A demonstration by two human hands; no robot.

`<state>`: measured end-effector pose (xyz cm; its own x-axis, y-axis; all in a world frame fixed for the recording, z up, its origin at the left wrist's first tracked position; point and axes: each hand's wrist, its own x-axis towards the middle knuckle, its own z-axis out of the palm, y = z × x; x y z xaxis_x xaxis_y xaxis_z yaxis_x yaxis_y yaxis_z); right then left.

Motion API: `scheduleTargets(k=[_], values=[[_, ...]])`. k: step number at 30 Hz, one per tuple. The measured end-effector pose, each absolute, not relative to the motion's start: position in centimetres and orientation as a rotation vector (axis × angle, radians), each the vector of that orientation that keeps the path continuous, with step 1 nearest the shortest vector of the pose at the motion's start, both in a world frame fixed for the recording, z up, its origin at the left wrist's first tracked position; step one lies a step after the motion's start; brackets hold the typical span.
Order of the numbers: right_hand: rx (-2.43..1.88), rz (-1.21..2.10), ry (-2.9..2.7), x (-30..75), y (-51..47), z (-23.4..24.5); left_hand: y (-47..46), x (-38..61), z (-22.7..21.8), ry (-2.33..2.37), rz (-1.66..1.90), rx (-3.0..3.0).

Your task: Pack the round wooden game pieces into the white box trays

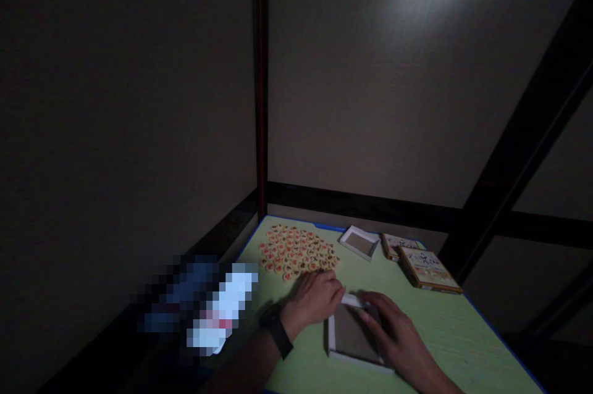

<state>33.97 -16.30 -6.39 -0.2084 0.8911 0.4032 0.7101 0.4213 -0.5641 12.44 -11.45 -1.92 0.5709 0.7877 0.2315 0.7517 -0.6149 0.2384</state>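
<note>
A shallow white-rimmed box tray (pixel 332 337) with a plain brown inside lies at the near edge of the green table. My right hand (pixel 393 329) holds its right side, the thumb over the inside and the fingers along the far rim. At the far left corner of the tray is my left hand (pixel 317 296), its fingers curled and closed. Whatever those fingers hold, if anything, is hidden. Just beyond the left hand spreads a crowd of round xiangqi pieces (pixel 299 251), marked in red and black.
Another shallow white box part (pixel 361 241) lies at the back of the green table (pixel 445 332). Two printed boxes (pixel 428 267) overlap at the right. Beyond the table's left edge is a bright, pixelated patch. Walls stand close behind and to the left.
</note>
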Motion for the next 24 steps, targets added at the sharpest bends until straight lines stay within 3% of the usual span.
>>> scheduleTargets(k=[12,18,24], values=[[-1.332,0.261,-1.805,34.3,-14.9,-5.6,-11.1,12.2,-3.0,1.299,0.596,2.693],[-1.400,0.315,-2.102,31.3,-7.3,-1.4,-11.1,12.2,-3.1,1.297,0.628,2.690],[-1.762,0.125,-2.433,25.5,1.8,2.3,-11.0,12.2,-3.3,1.351,0.589,2.683]])
